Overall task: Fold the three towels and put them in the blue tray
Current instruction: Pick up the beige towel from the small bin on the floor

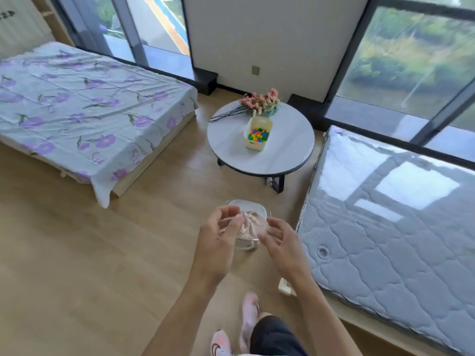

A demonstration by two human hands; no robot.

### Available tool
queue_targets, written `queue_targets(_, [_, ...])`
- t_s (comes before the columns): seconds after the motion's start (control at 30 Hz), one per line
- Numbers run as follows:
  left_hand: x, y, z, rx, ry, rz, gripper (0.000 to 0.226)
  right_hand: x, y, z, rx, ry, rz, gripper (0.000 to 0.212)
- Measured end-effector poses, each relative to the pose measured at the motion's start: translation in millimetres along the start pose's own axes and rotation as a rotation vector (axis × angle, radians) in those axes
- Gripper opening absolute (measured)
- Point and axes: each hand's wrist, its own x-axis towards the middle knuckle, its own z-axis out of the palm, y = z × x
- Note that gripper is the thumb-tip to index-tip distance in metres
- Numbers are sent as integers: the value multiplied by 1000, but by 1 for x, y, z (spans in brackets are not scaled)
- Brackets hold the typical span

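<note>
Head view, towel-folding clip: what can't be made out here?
- Container: see-through, held between left hand and right hand; fingers cover its sides, so the grip is unclear.
- Pink cloth inside: bunched, so how many towels it is cannot be told.
- Blue tray: not in view.
- Small pale object on the floor: partly behind the right forearm, unidentifiable.

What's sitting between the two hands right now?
In the head view, a clear container holding bunched pinkish cloth lies between the left hand and right hand.

Two hands: left hand (216,242), right hand (280,242). One clear container (253,205), one pink cloth (250,223), one round table (288,150), two shoes (250,309).
</note>
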Motion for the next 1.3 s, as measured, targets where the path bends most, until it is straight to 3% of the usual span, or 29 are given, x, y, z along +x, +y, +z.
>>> queue_targets(0.23, [129, -8, 20, 12, -9, -67, 14, 126, 5, 10, -30, -24, 94, 34])
queue_targets(0.4, [197, -7, 27, 31, -4, -107, 14, 199, 3, 20, -41, -65, 159, 46])
queue_targets(0.6, [283, -46, 37, 96, -39, -192, 13, 266, 29, 46, -58, -64, 231, 39])
queue_targets(0.77, [358, -123, 45, 170, -58, -296, 12, 310, 83, 71, -80, -24, 352, 35])
queue_targets(0.93, [415, -213, 57, 259, -182, -337, 18, 347, 160, 107, -188, -28, 469, 40])
queue_targets(1.03, [439, -270, 58, 300, -235, -364, 24, 372, 214, 139, -253, -80, 536, 35])
queue_targets(1.3, [470, -394, 49, 346, -245, -449, 6, 438, 329, 219, -426, -287, 575, 47])
